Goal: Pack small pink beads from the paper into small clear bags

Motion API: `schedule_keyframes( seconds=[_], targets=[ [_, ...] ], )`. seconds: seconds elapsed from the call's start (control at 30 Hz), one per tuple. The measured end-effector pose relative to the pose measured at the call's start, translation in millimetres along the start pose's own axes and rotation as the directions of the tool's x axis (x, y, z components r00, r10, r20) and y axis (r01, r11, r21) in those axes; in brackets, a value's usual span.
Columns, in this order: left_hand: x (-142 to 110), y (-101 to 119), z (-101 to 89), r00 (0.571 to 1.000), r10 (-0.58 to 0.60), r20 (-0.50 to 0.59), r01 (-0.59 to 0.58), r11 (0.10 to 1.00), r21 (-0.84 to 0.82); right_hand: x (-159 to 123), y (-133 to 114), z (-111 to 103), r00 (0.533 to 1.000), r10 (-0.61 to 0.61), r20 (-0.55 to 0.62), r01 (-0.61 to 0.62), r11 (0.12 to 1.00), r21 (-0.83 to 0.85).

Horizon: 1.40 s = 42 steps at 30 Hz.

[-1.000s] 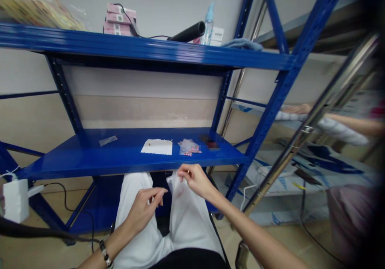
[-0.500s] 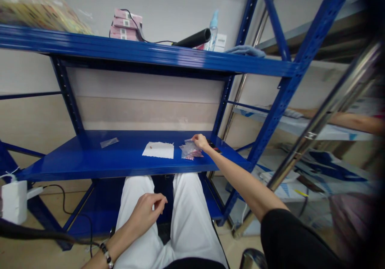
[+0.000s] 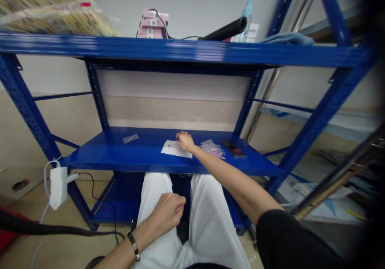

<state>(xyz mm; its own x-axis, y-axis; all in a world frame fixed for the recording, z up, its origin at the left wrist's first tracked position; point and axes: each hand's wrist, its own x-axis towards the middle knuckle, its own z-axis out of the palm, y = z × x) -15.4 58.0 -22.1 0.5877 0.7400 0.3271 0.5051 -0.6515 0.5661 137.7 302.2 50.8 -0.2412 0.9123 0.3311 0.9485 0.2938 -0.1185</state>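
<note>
My right hand (image 3: 184,141) is over the right part of a white sheet (image 3: 174,151), paper or cloth, lying on the blue shelf. Its fingers are bent together, and whatever they may hold is too small to make out. A tiny brownish piece (image 3: 169,145) lies on the sheet, left of the fingers. Just right of the sheet rests a clear plastic bag (image 3: 214,149) with small pink and red bits in it, under no hand. My left hand (image 3: 170,208) hovers over my lap, fingers curled in, with nothing visible in them.
A small clear bag (image 3: 130,139) lies on the left of the blue shelf (image 3: 141,156). Dark objects, blurred out (image 3: 234,147), lie at its right. The upper shelf holds pink boxes (image 3: 152,25), a black tube (image 3: 225,29) and a spray bottle. A power strip (image 3: 58,186) hangs at left.
My right hand has let go of the plastic bag and moved left onto the white sheet. My left hand's fingers have closed more. The view has shifted left.
</note>
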Motion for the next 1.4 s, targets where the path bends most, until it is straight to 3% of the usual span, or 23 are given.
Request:
schedule_keyframes(
  seconds=[0.13, 0.37, 0.47, 0.57, 0.7, 0.83, 0.9, 1.0, 1.1, 1.17, 1.27, 1.4],
  targets=[
    [-5, 1, -3.1, 0.998, 0.061, 0.026, -0.063, 0.995, 0.082, 18, -58, 28, 0.992, -0.092, 0.081, 0.089, 0.995, 0.04],
    [-5, 3, -3.3, 0.985, 0.022, 0.172, -0.047, 0.989, 0.143, 75, -158, 76, 0.948, -0.227, 0.222, 0.178, 0.959, 0.22],
    [-9, -2, -1.7, 0.989, 0.03, 0.144, -0.049, 0.991, 0.125, 96, -186, 94, 0.933, -0.23, 0.278, 0.148, 0.946, 0.287],
    [-8, -10, -5.9, 0.992, 0.004, 0.123, -0.02, 0.992, 0.124, 103, -197, 102, 0.924, -0.211, 0.321, 0.1, 0.939, 0.329],
    [-1, -22, -16.4, 0.995, -0.09, 0.043, 0.083, 0.987, 0.137, 89, -188, 92, 0.919, -0.214, 0.331, 0.075, 0.919, 0.387],
    [1, -29, -26.7, 0.975, -0.124, -0.183, 0.137, 0.989, 0.063, 52, -165, 66, 0.928, -0.239, 0.284, 0.098, 0.895, 0.435],
    [0, -29, -33.5, 0.935, -0.129, -0.33, 0.157, 0.986, 0.059, 24, -149, 51, 0.936, -0.242, 0.256, 0.108, 0.889, 0.446],
    [-1, -27, -43.8, 0.83, -0.094, -0.55, 0.173, 0.98, 0.095, -30, -119, 27, 0.939, -0.289, 0.184, 0.162, 0.848, 0.505],
    [3, -27, -46.8, 0.757, -0.032, -0.653, 0.185, 0.969, 0.166, -91, -89, -1, 0.931, -0.346, 0.118, 0.217, 0.783, 0.583],
    [7, -31, -42.9, 0.758, -0.007, -0.652, 0.185, 0.961, 0.205, -129, -74, -18, 0.923, -0.364, 0.121, 0.222, 0.763, 0.607],
    [12, -39, -32.3, 0.808, 0.003, -0.589, 0.159, 0.962, 0.223, -174, -65, -38, 0.907, -0.4, 0.129, 0.233, 0.734, 0.638],
    [10, -50, -21.2, 0.865, -0.061, -0.499, 0.16, 0.974, 0.159, -207, -67, -49, 0.879, -0.456, 0.14, 0.256, 0.7, 0.666]
  ],
)
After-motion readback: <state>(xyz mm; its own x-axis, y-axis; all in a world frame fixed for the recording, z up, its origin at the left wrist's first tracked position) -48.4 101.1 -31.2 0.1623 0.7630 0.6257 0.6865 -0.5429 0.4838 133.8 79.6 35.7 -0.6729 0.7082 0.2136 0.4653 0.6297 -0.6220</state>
